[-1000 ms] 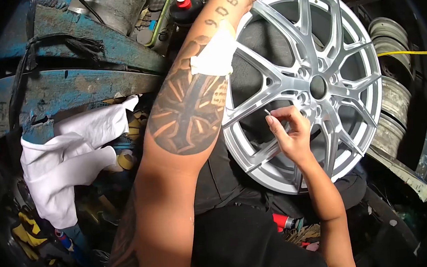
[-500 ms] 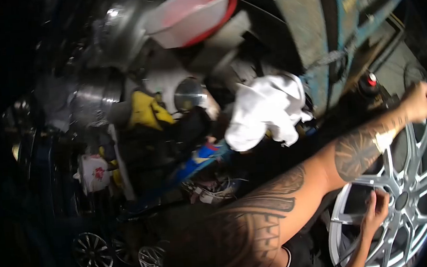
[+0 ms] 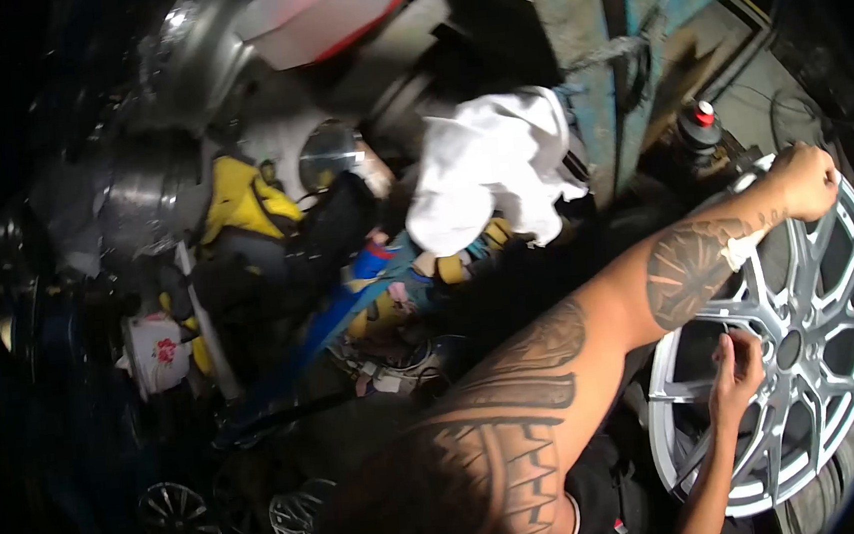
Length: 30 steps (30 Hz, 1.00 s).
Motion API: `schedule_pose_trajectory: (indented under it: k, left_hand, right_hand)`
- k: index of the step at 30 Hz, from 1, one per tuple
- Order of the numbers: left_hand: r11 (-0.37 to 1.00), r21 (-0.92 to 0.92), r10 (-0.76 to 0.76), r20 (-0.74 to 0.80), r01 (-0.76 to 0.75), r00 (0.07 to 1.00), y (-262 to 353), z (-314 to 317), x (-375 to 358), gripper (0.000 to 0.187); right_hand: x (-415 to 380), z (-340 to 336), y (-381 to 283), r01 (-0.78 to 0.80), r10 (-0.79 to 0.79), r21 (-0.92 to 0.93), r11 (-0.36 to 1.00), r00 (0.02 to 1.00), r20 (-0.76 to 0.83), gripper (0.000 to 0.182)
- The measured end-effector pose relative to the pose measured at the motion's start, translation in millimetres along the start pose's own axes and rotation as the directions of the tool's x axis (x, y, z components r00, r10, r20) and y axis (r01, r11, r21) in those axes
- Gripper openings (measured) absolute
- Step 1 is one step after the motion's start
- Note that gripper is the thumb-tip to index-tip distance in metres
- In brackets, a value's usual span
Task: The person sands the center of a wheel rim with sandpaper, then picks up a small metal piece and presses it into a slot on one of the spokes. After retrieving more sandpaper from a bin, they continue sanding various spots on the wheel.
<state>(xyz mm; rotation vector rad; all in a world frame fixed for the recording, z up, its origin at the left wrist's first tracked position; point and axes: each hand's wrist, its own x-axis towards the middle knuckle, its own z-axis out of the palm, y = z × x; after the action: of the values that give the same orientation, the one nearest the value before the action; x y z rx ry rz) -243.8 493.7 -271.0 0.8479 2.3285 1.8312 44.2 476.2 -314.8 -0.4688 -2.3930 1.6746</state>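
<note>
A silver multi-spoke alloy wheel (image 3: 787,314) lies at the right of the head view. My left hand (image 3: 804,183), at the end of a tattooed arm, is closed in a fist over the wheel's upper edge. What it grips, if anything, is hidden. A small white scrap (image 3: 739,251) shows by the left forearm, near the wrist. Beside the hub, my right hand (image 3: 736,371) has its fingers curled and its thumb raised, close against the spokes. Whether it holds a spoke or a small item cannot be made out.
A dark bottle with a red cap (image 3: 703,115) stands beyond the wheel, near a worn blue metal frame (image 3: 621,61). White cloth (image 3: 489,167) hangs centrally. A white basin (image 3: 322,19), yellow-black item (image 3: 246,201) and other wheels (image 3: 181,524) lie leftward. A tyre (image 3: 849,465) sits beneath the wheel.
The view has shifted, so the background sits further left and up. My left fist has moved along the wheel's upper edge, toward the left of the view. My right hand stays beside the hub.
</note>
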Motion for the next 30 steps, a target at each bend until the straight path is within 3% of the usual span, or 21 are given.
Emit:
schedule_pose_trajectory:
  k: [4,8,9,10,12,13,16,25,30]
  left_hand:
    - [0.991,-0.109,-0.055,0.161,0.073,0.985,19.5,-28.9,-7.8,0.015]
    - [0.996,-0.080,-0.040,0.132,0.051,0.990,26.8,-48.4,1.8,0.017]
    - [0.997,-0.073,0.024,0.053,-0.020,0.998,16.8,-40.8,7.6,0.018]
    - [0.990,-0.115,-0.067,0.084,0.076,0.994,29.7,-56.2,3.9,0.019]
    - [0.998,-0.056,-0.024,0.082,0.029,0.996,27.8,-64.5,7.3,0.020]
    - [0.995,-0.060,0.075,0.010,-0.074,0.997,26.6,-64.4,10.5,0.019]
    - [0.984,-0.178,0.007,0.093,0.010,0.996,17.5,-61.7,16.7,0.018]
    - [0.998,-0.068,0.016,0.215,-0.002,0.977,26.8,-70.6,1.7,0.020]
    - [0.999,-0.003,0.038,0.216,-0.039,0.976,25.4,-68.3,-4.0,0.021]
  right_hand:
    - [0.0,-3.0,-6.1,0.022,-0.021,-0.032,0.999,1.000,0.005,0.004]
    - [-0.1,-1.4,-5.2,-0.025,0.025,0.018,1.000,1.000,0.003,0.005]
    - [-0.7,-0.8,-1.1,-0.006,0.006,0.031,1.000,1.000,-0.001,0.007]
    - [0.1,-1.9,-2.7,0.012,-0.012,0.009,1.000,1.000,0.008,0.006]
    - [0.4,-1.9,4.3,-0.015,0.015,0.042,0.999,1.000,0.005,0.006]
    - [0.4,-0.7,5.2,0.013,-0.013,0.062,0.998,1.000,-0.002,0.006]
    - [-0.2,-2.8,0.1,0.037,-0.037,0.018,0.999,0.999,0.016,0.006]
    - [-1.4,-3.7,-8.8,0.170,-0.170,-0.002,0.985,0.985,-0.012,0.005]
    - [-0.7,-1.8,-7.3,0.160,-0.159,0.022,0.987,0.987,-0.015,0.006]
